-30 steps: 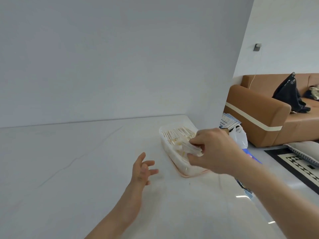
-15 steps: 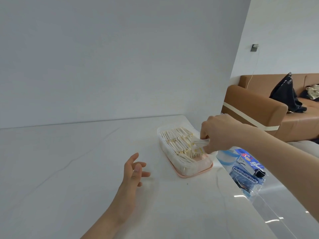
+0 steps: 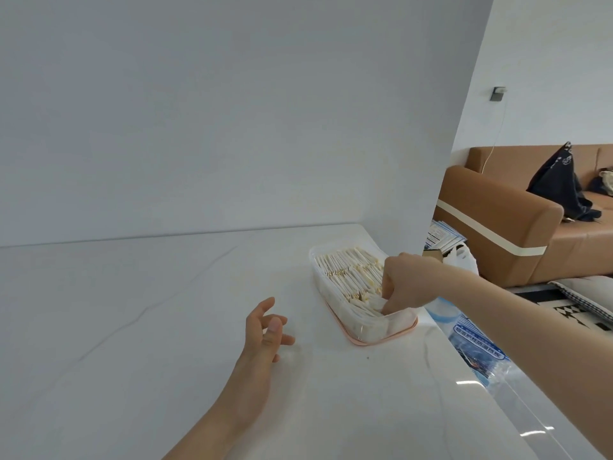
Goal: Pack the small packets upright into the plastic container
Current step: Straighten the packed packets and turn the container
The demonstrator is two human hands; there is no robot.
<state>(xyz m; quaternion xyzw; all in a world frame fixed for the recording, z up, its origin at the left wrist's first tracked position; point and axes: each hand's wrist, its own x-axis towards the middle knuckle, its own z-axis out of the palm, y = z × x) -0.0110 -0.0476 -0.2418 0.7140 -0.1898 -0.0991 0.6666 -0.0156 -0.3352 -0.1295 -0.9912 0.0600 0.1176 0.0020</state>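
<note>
Small packets (image 3: 368, 302) are gripped by the right hand (image 3: 399, 282) inside the plastic container (image 3: 381, 330); the left hand (image 3: 263, 330) is held relaxed beside it.

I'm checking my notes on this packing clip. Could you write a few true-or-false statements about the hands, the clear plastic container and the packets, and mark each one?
1. The right hand reaches into the clear plastic container with the pink base. True.
2. The left hand grips a packet. False: it holds nothing, fingers loosely spread above the white table.
3. The small white packets stand in rows inside the container. True.
4. The container sits at the table's left end. False: it is near the right edge.
</note>
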